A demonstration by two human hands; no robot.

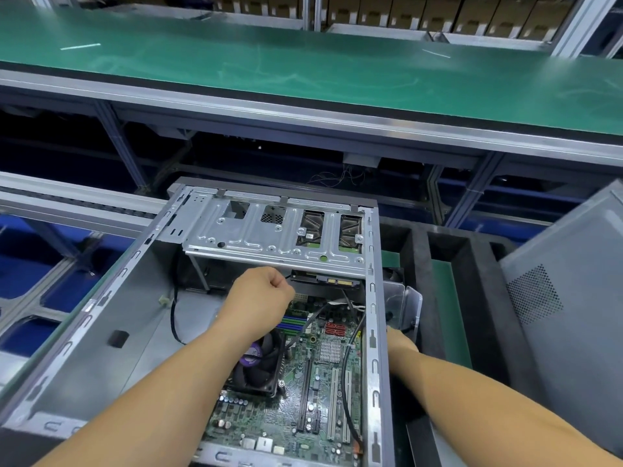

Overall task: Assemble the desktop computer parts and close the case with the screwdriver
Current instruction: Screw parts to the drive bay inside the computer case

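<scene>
While the open case [101, 332] lies on its side with its inside facing up, the left hand [266, 291] reaches in over the motherboard [320, 392], its fingers curled tight just in front of the drive [325, 281]. A thin black cable [303, 332] runs from under that fist down across the board, but whether the fingers pinch it or some small part cannot be told. The drive sits under the metal drive cage [269, 237] at the far end of the case, its connector edge facing the hand. The fan [258, 365] lies below the left forearm, near the middle of the board. Red ports [334, 329] and a small heatsink [330, 350] show to the right of the fist.

The right hand [399, 342] is outside the case, just beyond its right wall [372, 332], beside a clear plastic bin [404, 305]. Its fingers are hidden behind the wall and the wrist, so its grip cannot be told.

The side panel [566, 298] leans at the right, well apart from the case, on dark foam trays [418, 264]. A green conveyor [303, 69] runs across the far side. No screwdriver shows in view.
</scene>
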